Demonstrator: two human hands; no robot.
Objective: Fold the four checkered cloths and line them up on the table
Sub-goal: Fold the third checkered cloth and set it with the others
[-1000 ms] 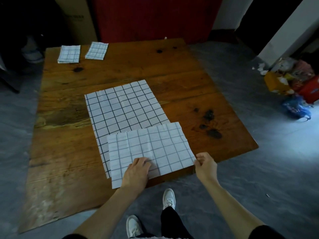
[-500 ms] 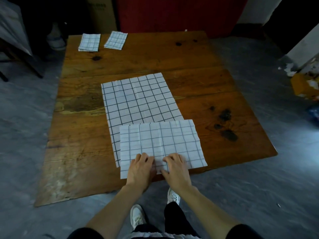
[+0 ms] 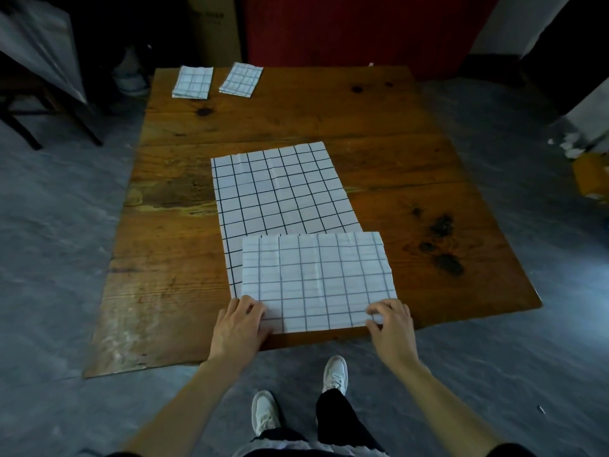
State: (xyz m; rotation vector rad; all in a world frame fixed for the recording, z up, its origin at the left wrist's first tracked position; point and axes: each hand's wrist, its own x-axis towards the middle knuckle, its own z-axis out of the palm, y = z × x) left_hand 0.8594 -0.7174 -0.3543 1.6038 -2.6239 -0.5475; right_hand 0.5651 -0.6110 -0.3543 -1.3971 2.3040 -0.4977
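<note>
Near part of spread cloth [image 3: 280,196] covered by half-folded cloth [image 3: 316,278]. Near corners of that cloth hidden under left hand [image 3: 239,328] and right hand [image 3: 390,328]. Layer count of two folded cloths [image 3: 192,82] at far table edge too small to tell; both forearms cut off by bottom edge.

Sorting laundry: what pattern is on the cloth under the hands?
White cloth with a dark grid check, seen in the head view.

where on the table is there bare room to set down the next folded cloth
Bare wood runs right of the two folded cloths along the far edge, and beside the flat cloth. The near middle is crowded: half-folded cloth and both hands.
</note>
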